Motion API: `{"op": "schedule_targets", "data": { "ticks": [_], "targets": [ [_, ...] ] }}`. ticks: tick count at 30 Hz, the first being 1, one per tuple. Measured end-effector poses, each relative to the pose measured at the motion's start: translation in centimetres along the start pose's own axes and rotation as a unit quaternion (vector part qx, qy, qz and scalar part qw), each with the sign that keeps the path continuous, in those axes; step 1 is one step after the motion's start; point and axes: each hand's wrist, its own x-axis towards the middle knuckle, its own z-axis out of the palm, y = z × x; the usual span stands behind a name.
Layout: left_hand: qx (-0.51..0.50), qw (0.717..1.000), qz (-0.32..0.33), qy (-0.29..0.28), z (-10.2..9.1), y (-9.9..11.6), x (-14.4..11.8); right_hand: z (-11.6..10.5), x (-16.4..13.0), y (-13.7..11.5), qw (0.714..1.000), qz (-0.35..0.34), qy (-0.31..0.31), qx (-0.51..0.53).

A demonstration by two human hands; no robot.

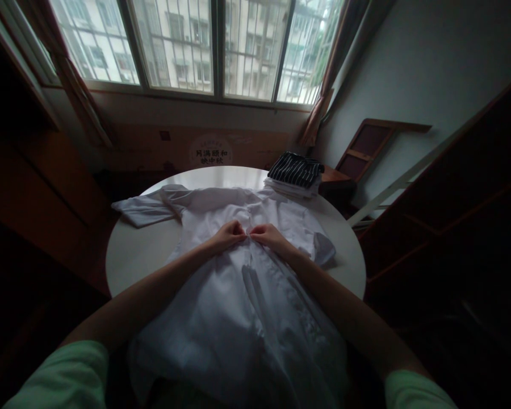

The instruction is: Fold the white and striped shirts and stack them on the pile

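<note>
A white shirt (238,284) lay spread front-up across a round white tabletop (132,255), its hem hanging over the near edge toward the person and its collar end pointing to the window (187,45). The left hand (229,234) and the right hand (267,234) met at the middle of the shirt's front, fingers curled and pinching the cloth along the button strip, almost touching each other. One sleeve (142,209) stretched out flat to the left on the tabletop; the other lay bunched at the right edge. At the far right of the tabletop sat a stack of folded clothes (295,173), a dark striped piece on top of white ones, just beside the shirt's shoulder.
</note>
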Motion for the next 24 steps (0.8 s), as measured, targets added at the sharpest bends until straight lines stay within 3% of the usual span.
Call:
{"op": "schedule_targets", "data": {
  "ticks": [15, 24],
  "targets": [
    [0.043, 0.999, 0.028, 0.012, 0.25, 0.2, -0.33, 0.49, 0.29, 0.56, 0.991, -0.064, 0.014, -0.121],
    [0.03, 0.997, 0.056, -0.052, -0.74, -0.24, 0.13, 0.54, 0.05, 0.45, 0.992, -0.057, 0.013, -0.11]
  ]
}}
